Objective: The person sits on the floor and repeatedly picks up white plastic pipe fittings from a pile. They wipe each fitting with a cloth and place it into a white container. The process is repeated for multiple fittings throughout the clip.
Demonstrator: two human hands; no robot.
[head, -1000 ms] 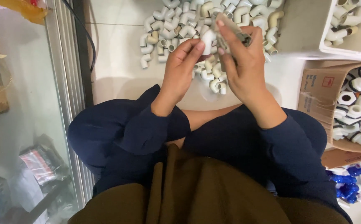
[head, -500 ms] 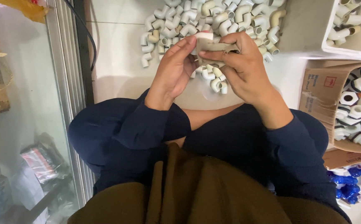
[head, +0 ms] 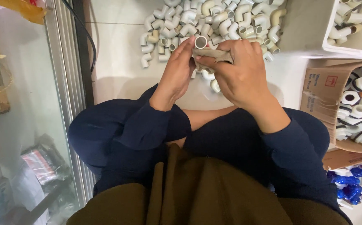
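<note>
The white pipe elbow [head: 200, 42] sits pinched in the left hand [head: 176, 75], its open end up; the right hand [head: 240, 75], just beside, presses a tan cloth [head: 212, 54] against it; wiping looks midway; beyond both hands a heap of elbows [head: 214, 21] lies.

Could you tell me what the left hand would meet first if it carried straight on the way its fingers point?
Probably the pile of white pipe elbows just beyond the left hand; depth is uncertain.
</note>
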